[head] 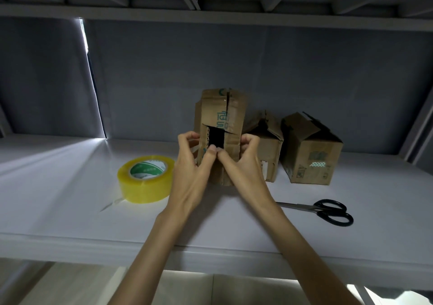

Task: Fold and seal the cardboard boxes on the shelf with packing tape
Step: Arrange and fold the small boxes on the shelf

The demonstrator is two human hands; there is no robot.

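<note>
Progress: early, by the look of it; no fresh tape seen on any box.
Held box point(221, 121): centre of frame, on the shelf point(70, 211), long axis upright, dark gap facing the viewer.
Left hand point(194, 164): fingers curled on its left flap.
Right hand point(243, 161): pinching the right flap.
Left to do: two boxes point(311, 154) at right, flaps loose.
Tape roll point(146, 178): lying flat, left of centre.
Scissors point(328, 211): lower right.

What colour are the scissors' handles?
Black, on the scissors; the head view shows them.
</note>
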